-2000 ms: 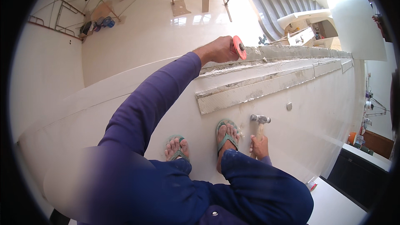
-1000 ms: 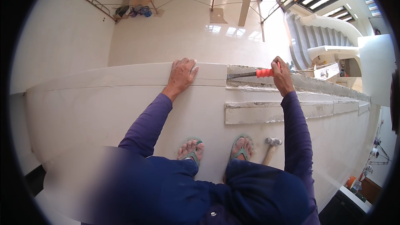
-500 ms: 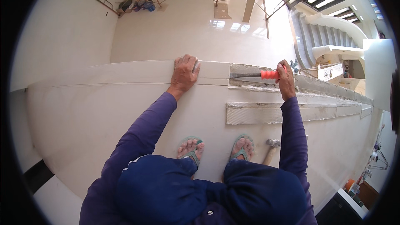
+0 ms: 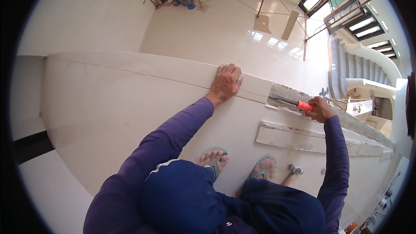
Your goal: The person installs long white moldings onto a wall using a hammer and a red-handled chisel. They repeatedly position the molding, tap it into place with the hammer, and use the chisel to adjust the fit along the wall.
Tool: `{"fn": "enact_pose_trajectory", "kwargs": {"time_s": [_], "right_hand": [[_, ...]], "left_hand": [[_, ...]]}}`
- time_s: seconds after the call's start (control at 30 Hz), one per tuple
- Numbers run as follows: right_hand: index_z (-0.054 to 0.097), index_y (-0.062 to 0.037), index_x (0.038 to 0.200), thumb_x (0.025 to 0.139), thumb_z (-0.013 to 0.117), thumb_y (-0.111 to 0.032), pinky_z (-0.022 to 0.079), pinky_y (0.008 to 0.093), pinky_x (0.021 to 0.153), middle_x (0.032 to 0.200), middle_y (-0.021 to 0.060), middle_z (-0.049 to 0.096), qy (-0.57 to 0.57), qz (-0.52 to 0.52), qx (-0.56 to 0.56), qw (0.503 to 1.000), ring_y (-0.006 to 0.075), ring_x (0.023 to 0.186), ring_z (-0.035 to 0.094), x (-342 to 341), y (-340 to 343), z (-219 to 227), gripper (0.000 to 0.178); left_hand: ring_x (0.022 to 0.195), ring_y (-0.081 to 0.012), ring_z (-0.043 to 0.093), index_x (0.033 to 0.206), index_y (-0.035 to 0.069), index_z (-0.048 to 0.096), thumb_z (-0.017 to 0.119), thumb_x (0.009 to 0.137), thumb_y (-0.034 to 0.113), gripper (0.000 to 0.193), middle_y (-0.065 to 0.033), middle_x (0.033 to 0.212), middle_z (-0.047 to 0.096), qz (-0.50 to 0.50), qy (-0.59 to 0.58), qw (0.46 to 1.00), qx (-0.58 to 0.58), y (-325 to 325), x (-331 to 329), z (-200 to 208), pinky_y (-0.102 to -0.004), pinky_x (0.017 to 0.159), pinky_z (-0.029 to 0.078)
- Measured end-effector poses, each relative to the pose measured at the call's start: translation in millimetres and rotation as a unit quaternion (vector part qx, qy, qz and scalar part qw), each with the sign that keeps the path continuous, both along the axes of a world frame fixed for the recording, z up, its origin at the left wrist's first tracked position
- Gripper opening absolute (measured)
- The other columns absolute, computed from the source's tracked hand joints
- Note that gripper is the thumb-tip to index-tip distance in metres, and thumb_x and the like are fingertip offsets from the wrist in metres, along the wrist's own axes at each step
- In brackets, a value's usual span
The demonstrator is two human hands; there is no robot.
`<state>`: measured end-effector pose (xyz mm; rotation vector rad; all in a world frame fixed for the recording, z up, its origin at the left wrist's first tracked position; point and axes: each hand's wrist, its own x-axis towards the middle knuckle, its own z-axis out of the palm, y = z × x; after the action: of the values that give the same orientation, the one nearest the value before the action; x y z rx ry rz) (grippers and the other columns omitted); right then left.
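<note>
My left hand (image 4: 226, 82) lies over the pale edge tile (image 4: 173, 70), its fingers curled over the outer side near the strip's right end. My right hand (image 4: 321, 109) is wrapped round the red grip of a chisel (image 4: 306, 105). The dark blade points left along a rough, cement-grey channel (image 4: 289, 92), its tip close to the cut end of the edge tile; whether it touches is hard to see. Nearer to me, loose tile strips (image 4: 294, 138) with ridged, mortar-marked backs lie on the pale floor beside the channel.
A hammer (image 4: 294, 170) rests on the floor right of my sandalled feet (image 4: 265, 168). Past the edge, a lower floor (image 4: 195, 39) holds scaffolding (image 4: 260, 6), cardboard pieces and blue buckets (image 4: 189, 3). A curved staircase (image 4: 353, 63) stands at the far right.
The view has turned, shifting the scene right and tilting it. My left hand still holds the edge tile, and my right still grips the chisel in the channel, its wrist now more bent.
</note>
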<state>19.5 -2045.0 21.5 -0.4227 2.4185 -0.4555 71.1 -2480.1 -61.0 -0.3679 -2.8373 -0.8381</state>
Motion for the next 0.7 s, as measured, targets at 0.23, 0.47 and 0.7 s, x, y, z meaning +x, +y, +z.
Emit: {"fn": "enact_pose_trajectory", "kwargs": {"time_s": [0.23, 0.47, 0.7], "right_hand": [[0.068, -0.0069, 0.090, 0.081, 0.077, -0.024, 0.045, 0.0416, 0.097, 0.075, 0.0127, 0.072, 0.091, 0.274, 0.195, 0.937, 0.0324, 0.075, 0.072, -35.3, -37.9, 21.7, 0.021], [0.063, -0.0030, 0.105, 0.092, 0.075, -0.031, 0.060, 0.0429, 0.084, 0.080, 0.0129, 0.076, -0.113, 0.282, 0.209, 0.929, 0.0274, 0.076, 0.079, -35.5, -63.8, 20.8, 0.033], [0.065, 0.0086, 0.092, 0.087, 0.066, -0.011, 0.064, 0.0355, 0.046, 0.076, 0.0161, 0.070, -0.253, 0.164, 0.146, 0.942, 0.0251, 0.063, 0.076, -40.2, -76.9, 10.2, 0.021]], "left_hand": [[0.107, -0.0323, 0.061, 0.110, 0.003, 0.065, 0.067, 0.099, 0.019, 0.019, -0.0134, 0.112, 0.062, 0.007, -0.002, 1.000, -0.008, -0.5, 1.3, 0.4, -0.0459, 0.105, 0.042], [0.107, -0.0333, 0.060, 0.109, 0.003, 0.065, 0.067, 0.098, 0.019, 0.019, -0.0137, 0.111, 0.062, 0.009, -0.009, 1.000, -0.016, -3.2, 1.9, 2.1, -0.0460, 0.104, 0.043], [0.106, -0.0349, 0.059, 0.108, 0.004, 0.064, 0.069, 0.097, 0.018, 0.019, -0.0133, 0.109, 0.062, 0.006, 0.001, 1.000, -0.010, -4.5, 2.4, 3.3, -0.0458, 0.102, 0.043]]}}
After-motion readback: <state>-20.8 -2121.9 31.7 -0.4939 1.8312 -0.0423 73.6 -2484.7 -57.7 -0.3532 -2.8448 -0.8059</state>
